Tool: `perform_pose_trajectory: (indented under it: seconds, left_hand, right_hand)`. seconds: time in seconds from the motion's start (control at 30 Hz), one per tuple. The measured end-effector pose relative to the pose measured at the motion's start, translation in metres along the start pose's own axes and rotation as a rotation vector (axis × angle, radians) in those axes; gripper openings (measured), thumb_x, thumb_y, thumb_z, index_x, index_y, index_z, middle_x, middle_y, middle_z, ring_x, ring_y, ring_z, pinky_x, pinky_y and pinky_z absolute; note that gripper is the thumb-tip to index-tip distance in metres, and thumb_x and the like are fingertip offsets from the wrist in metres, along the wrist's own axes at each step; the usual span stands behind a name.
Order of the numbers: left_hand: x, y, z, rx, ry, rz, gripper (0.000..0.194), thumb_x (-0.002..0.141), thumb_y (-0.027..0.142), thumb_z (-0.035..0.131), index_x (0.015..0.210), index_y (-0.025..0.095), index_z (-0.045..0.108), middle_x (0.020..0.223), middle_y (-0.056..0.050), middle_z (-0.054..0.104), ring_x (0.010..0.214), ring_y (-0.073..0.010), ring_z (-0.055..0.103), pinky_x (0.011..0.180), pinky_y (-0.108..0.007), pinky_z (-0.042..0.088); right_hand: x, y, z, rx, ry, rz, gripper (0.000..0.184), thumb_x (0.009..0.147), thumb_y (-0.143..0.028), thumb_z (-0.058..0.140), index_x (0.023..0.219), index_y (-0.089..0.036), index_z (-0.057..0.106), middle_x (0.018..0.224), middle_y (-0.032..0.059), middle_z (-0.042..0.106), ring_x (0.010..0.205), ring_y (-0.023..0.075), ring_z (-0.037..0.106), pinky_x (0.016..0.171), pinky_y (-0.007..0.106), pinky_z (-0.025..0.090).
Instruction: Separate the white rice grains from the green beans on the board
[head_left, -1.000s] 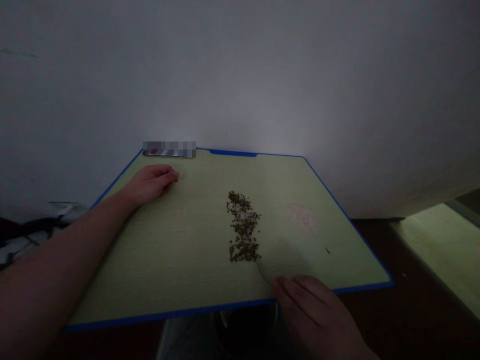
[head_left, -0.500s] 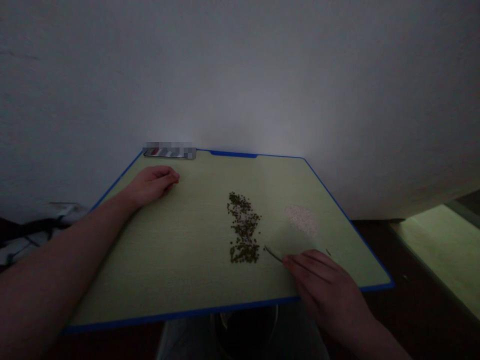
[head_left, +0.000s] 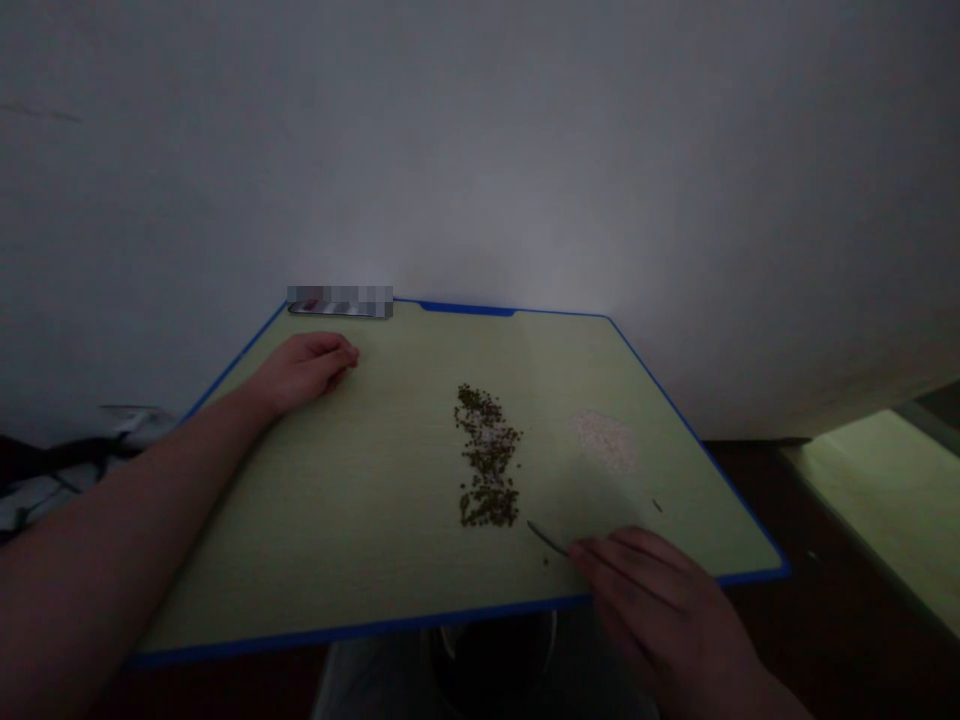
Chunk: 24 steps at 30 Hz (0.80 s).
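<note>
My right hand (head_left: 649, 600) is shut on slim dark tweezers (head_left: 547, 538), whose tips point up and left toward a heap of small dark green seeds (head_left: 487, 460). The tips hover just off that heap's lower right end. The heap lies in a long strip on a pale green board (head_left: 300, 530) with a blue edge. To its right is a round patch of pale grains (head_left: 606, 440), with one dark seed (head_left: 657, 505) lying apart. My left hand (head_left: 307, 370) rests curled on the board, holding nothing.
A blurred flat object (head_left: 340, 301) lies at the board's far edge. A white wall (head_left: 480, 150) rises behind the board. Crumpled dark and light cloth (head_left: 67, 475) lies at the left. My legs show below the near edge, above a dark floor.
My right hand and the tweezers have moved up the board from its near edge, then slightly back toward me. My left hand stays in place.
</note>
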<state>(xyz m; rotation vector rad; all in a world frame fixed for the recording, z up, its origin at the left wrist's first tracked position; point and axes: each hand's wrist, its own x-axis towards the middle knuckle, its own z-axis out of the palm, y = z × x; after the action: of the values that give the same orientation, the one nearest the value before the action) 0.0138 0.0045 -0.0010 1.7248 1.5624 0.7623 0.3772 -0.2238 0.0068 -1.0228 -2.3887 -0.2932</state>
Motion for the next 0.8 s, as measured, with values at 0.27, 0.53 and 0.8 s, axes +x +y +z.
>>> perform_pose_trajectory:
  seconds: [0.27,0.53,0.8]
  left_hand:
    - [-0.001,0.003,0.001,-0.007,0.006,-0.012,0.023,0.075,0.04,0.054,0.066,0.018,0.054,0.048,0.006,0.046,0.044,-0.0093,0.041,0.046,-0.024,0.032]
    - [0.001,0.0,0.001,-0.029,-0.003,-0.012,0.023,0.076,0.039,0.054,0.067,0.018,0.055,0.048,0.005,0.047,0.044,-0.0098,0.042,0.046,-0.024,0.031]
    - [0.0,0.003,0.001,-0.027,0.002,-0.021,0.023,0.075,0.04,0.055,0.069,0.018,0.056,0.049,0.005,0.047,0.045,-0.0095,0.041,0.047,-0.023,0.032]
  right_hand:
    - [-0.006,-0.003,0.02,-0.231,-0.103,0.064,0.037,0.086,-0.002,0.039,0.105,-0.008,0.07,0.094,0.0129,0.074,0.083,0.0227,0.067,0.075,0.036,0.06]
    - [0.003,0.009,-0.001,-0.055,0.007,0.09,0.026,0.093,-0.012,0.045,0.101,-0.011,0.069,0.089,0.0093,0.074,0.078,0.0193,0.068,0.072,0.033,0.06]
    - [0.007,0.0,0.0,0.045,-0.048,-0.026,0.03,0.094,-0.008,0.041,0.105,-0.012,0.068,0.092,0.0073,0.075,0.082,0.0171,0.068,0.077,0.03,0.059]
